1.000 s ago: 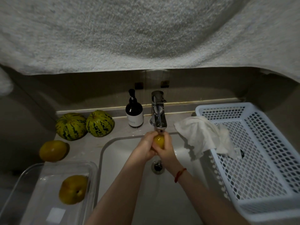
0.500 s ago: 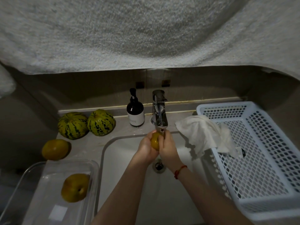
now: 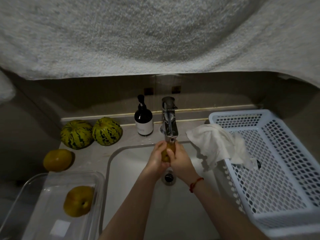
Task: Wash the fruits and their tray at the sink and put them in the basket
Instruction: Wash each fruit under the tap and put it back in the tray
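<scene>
You've got a small yellow fruit (image 3: 166,153) cupped between both hands right under the tap (image 3: 170,125), over the sink (image 3: 131,163). Left hand (image 3: 156,159) wraps it from the left, right hand (image 3: 181,161) from the right; both grips are curled round the fruit, fingers overlapping across its front. Can't tell whether water is running.

Handling: the fruit looks firm and smooth-skinned, so wet it'll likely be slippery. Keep it seated in the palm rather than on the fingertips, and carry it with fingers wrapped round its widest part. It looks light, so one hand should do for the move.

Still to wash, by my read: one yellow fruit in the clear tray (image 3: 34,187) at front left, another orange-yellow one (image 3: 58,160) on the tabletop (image 3: 97,153) behind the tray, and two striped melons (image 3: 90,131) further back by the wall. The melons look heavier, so use two hands underneath. The tray looks stiff and slick; hold it by the rim on both short sides.

The white basket (image 3: 277,220) sits right of the sink with no fruit in it. A white cloth (image 3: 213,144) drapes over its near-left corner, hanging partly over the sink. Set the fruit down past the cloth, low, no dropping. A dark soap bottle (image 3: 144,121) stands just left of the tap.
</scene>
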`<state>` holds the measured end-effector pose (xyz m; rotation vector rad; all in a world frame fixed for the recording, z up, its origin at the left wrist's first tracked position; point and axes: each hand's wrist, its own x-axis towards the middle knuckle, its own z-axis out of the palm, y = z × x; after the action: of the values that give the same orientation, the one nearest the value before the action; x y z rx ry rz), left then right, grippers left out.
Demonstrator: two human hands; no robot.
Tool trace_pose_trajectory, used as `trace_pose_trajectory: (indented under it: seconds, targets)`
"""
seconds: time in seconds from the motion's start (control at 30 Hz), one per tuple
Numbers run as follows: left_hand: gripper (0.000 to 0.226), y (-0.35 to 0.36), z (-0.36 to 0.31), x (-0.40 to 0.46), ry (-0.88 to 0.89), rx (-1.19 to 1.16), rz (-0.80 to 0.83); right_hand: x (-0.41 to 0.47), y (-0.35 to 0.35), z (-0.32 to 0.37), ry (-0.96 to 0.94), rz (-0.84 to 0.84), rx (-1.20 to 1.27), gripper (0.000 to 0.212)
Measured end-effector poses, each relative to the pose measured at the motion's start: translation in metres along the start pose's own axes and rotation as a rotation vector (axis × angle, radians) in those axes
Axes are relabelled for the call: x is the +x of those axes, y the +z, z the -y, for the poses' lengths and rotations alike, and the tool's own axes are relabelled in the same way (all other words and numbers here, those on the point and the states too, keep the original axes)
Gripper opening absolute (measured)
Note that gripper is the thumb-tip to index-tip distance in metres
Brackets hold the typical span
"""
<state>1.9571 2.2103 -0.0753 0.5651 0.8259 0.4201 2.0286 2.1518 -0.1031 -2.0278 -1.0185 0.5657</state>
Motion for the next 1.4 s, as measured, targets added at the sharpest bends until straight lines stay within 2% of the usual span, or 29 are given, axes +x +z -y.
trace_pose_trajectory:
  seconds: [0.07, 0.17, 0.23, 0.33, 0.4, 0.47, 0.53, 0.63, 0.7, 0.8, 0.9, 1.1, 1.2, 1.3, 1.4]
  targets:
    - [0.042, -0.001, 0.006, -0.002, -0.047, -0.08, -0.003, 0.004, -0.007, -0.002, 0.012, 0.017, -0.076, 0.041]
    - [0.045, 0.003, 0.01, 0.0, -0.086, -0.223, 0.002, 0.006, -0.01, 0.003, 0.074, 0.006, 0.086, 0.04]
    - [0.044, 0.005, 0.011, 0.005, -0.092, -0.231, -0.003, 0.006, -0.009, 0.004, 0.078, 0.025, 0.141, 0.034]
    - [0.044, 0.001, 0.012, 0.012, -0.116, -0.168, -0.022, 0.003, -0.023, 0.005, 0.042, 0.068, 0.036, 0.032]
    - [0.044, -0.001, 0.012, 0.013, -0.138, -0.127, -0.044, 0.007, -0.043, 0.014, 0.03, -0.043, -0.02, 0.035]
    - [0.044, -0.002, 0.012, 0.015, -0.151, -0.103, -0.081, 0.018, -0.066, 0.033, 0.004, -0.168, 0.039, 0.033]
    - [0.043, -0.004, 0.012, 0.016, -0.151, -0.092, -0.091, 0.035, -0.083, 0.058, -0.048, -0.209, 0.096, 0.027]
    - [0.042, -0.004, 0.01, 0.017, -0.134, -0.062, -0.081, 0.058, -0.091, 0.09, -0.032, -0.168, 0.105, 0.035]
    - [0.043, -0.003, 0.01, 0.017, -0.132, -0.065, -0.081, 0.066, -0.09, 0.1, 0.026, -0.117, 0.169, 0.032]
    - [0.044, -0.001, 0.006, 0.015, -0.146, -0.103, -0.097, 0.066, -0.085, 0.098, 0.123, -0.058, 0.315, 0.029]
    - [0.044, 0.002, 0.0, 0.011, -0.154, -0.092, -0.148, 0.055, -0.08, 0.09, 0.147, -0.036, 0.285, 0.028]
    - [0.017, -0.001, -0.011, -0.001, -0.107, 0.157, -0.234, 0.047, -0.08, 0.093, 0.053, -0.116, 0.129, 0.029]
    - [0.015, -0.002, -0.017, -0.007, -0.094, 0.225, -0.259, 0.043, -0.081, 0.097, -0.001, -0.143, 0.019, 0.027]
    - [0.015, -0.006, -0.025, -0.016, -0.086, 0.247, -0.285, 0.039, -0.081, 0.106, -0.136, -0.274, -0.043, 0.023]
    - [0.026, -0.013, -0.038, -0.027, -0.081, 0.201, -0.307, 0.039, -0.081, 0.124, -0.275, -0.319, -0.04, 0.017]
